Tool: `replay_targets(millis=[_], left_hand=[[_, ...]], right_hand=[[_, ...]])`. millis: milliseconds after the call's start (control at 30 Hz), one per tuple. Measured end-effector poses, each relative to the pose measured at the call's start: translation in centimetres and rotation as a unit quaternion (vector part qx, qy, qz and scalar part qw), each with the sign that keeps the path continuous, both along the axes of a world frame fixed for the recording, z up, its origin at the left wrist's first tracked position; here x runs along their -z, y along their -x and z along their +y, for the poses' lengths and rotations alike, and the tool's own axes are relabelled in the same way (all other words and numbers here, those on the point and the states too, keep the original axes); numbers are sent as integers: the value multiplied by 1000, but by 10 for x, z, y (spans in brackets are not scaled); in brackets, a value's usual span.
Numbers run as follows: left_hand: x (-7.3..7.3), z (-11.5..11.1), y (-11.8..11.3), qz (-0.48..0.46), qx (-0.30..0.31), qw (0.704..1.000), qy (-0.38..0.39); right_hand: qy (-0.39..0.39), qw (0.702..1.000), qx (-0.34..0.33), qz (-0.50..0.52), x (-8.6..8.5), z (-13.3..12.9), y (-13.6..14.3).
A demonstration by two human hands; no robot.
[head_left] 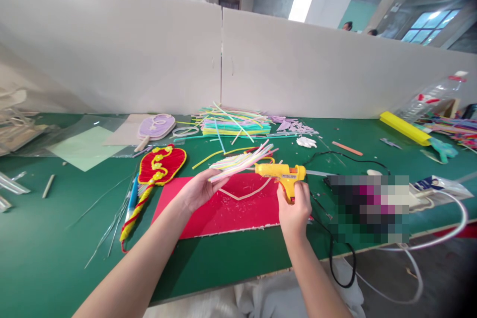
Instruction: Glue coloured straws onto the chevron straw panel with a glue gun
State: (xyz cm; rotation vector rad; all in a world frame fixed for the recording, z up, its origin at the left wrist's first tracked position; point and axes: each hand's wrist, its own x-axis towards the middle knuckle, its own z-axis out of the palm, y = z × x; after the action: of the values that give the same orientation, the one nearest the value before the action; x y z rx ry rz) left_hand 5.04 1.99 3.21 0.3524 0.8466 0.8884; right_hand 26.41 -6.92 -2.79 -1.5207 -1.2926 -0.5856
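Note:
My left hand [199,191] is closed on a bundle of pastel pipe cleaners [244,160], which fans up and to the right. In my right hand [296,208] is a yellow hot glue gun [281,173], its nozzle pointing left at the bundle's edge; whether they touch I cannot tell. Both are held above a red board [238,216] marked with a pale curved outline. To the left lies a red fan-shaped craft piece [166,161] with yellow knots and a yellow wrapped handle. A blue pen [132,196] lies against it.
A pile of pipe cleaners [234,124] lies at the back by the grey partition [149,54]. A purple fan [155,126] sits back left. A black cord [331,248] loops at right. A plastic bottle [432,97] and yellow strip [404,129] stand or lie far right.

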Motion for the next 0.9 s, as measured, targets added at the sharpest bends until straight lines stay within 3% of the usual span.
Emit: replay_targets(millis=[900], left_hand=[[3, 0, 2, -19, 13, 1000, -7]], right_hand=[[9, 999, -3, 41, -3, 1, -1]])
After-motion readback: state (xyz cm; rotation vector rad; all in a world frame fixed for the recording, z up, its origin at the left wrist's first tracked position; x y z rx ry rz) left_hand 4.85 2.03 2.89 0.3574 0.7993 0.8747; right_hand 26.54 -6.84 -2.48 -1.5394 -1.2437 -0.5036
